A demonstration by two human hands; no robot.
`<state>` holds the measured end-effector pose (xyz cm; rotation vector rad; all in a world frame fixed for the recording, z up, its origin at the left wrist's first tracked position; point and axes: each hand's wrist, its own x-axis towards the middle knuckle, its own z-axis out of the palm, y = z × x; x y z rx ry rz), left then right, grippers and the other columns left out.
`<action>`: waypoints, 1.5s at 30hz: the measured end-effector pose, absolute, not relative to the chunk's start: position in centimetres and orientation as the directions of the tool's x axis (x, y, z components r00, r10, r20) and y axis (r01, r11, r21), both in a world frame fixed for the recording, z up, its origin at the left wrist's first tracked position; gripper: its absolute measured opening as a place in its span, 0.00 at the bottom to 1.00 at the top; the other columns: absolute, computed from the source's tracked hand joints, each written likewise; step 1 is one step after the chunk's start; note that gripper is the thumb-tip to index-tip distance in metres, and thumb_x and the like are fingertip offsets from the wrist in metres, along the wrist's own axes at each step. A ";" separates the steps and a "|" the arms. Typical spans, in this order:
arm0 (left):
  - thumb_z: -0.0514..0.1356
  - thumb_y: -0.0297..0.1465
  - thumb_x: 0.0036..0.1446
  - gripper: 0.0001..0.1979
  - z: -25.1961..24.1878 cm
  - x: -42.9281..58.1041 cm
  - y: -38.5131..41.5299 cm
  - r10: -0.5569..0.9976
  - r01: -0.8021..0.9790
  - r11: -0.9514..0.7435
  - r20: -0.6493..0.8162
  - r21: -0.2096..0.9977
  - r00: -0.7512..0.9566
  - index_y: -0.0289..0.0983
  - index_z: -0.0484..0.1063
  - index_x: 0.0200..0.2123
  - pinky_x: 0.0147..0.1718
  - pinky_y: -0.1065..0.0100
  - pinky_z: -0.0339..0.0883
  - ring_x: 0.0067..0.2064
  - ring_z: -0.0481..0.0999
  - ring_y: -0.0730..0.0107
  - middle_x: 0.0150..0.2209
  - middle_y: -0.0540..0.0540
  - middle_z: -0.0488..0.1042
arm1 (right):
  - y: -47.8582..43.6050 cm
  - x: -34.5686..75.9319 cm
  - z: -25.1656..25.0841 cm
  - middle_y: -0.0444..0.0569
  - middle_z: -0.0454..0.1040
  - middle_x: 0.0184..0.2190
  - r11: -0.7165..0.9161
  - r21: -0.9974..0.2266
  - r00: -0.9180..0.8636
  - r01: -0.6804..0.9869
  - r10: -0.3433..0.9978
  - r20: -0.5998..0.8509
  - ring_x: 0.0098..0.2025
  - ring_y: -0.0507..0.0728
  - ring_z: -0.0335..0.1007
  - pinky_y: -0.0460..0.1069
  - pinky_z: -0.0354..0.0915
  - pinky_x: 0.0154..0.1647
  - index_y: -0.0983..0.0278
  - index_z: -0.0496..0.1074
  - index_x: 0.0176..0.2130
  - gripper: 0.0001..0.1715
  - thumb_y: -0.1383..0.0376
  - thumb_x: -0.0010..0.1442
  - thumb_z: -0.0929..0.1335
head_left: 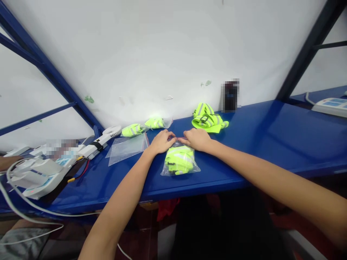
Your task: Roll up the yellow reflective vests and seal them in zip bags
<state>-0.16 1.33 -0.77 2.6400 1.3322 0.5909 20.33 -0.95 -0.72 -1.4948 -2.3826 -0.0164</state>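
Observation:
A clear zip bag (195, 168) lies on the blue table, with a folded neon-yellow reflective strap (179, 159) inside it. Its zip edge, with a reddish line, faces away from me. My left hand (163, 140) pinches that edge at its left part. At the right part of the same edge, my right hand (197, 138) has its fingers closed on it. Behind my right hand sits a loose bundle of yellow reflective straps (207, 119). Flat empty zip bags (127, 150) lie left of my left hand.
Two bagged yellow bundles (132, 130) rest by the wall. A white handheld fan (112, 130), a power strip with cables (40, 180) and part of another person's hand (11, 163) are at left. A dark blurred object (230, 96) stands behind at right.

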 end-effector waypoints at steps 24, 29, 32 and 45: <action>0.62 0.41 0.53 0.16 -1.8 1.0 1.3 0.923 0.254 -0.343 0.276 0.904 0.267 0.33 0.76 0.33 0.29 0.70 0.62 0.27 0.68 0.73 0.27 0.48 0.75 | 1.2 24.3 0.9 0.46 0.75 0.25 0.423 -0.766 -0.539 0.484 0.834 0.120 0.24 0.52 0.65 0.46 0.59 0.27 0.64 0.77 0.45 0.21 0.57 0.54 0.71; 0.59 0.42 0.56 0.16 -1.3 1.3 0.8 0.859 0.363 -0.498 0.392 0.788 0.328 0.34 0.76 0.33 0.32 0.69 0.64 0.31 0.71 0.69 0.30 0.46 0.76 | 0.5 23.2 0.7 0.48 0.78 0.31 0.648 -0.545 -0.550 0.532 0.754 0.360 0.31 0.54 0.69 0.48 0.60 0.33 0.64 0.78 0.41 0.15 0.60 0.61 0.64; 0.59 0.41 0.56 0.15 -1.4 1.4 0.7 0.845 0.394 -0.530 0.431 0.751 0.315 0.34 0.75 0.31 0.31 0.70 0.63 0.30 0.71 0.70 0.28 0.47 0.75 | 0.3 22.8 0.3 0.49 0.79 0.34 0.680 -0.501 -0.543 0.535 0.731 0.413 0.33 0.55 0.71 0.48 0.61 0.35 0.64 0.77 0.40 0.13 0.62 0.61 0.65; 0.62 0.41 0.54 0.14 -1.7 1.6 1.1 0.869 0.319 -0.480 0.392 0.817 0.304 0.34 0.76 0.32 0.40 0.65 0.67 0.39 0.76 0.63 0.36 0.43 0.79 | 0.5 22.6 -0.4 0.49 0.79 0.34 0.657 -0.552 -0.472 0.513 0.753 0.458 0.33 0.55 0.72 0.48 0.62 0.37 0.64 0.77 0.40 0.11 0.64 0.61 0.66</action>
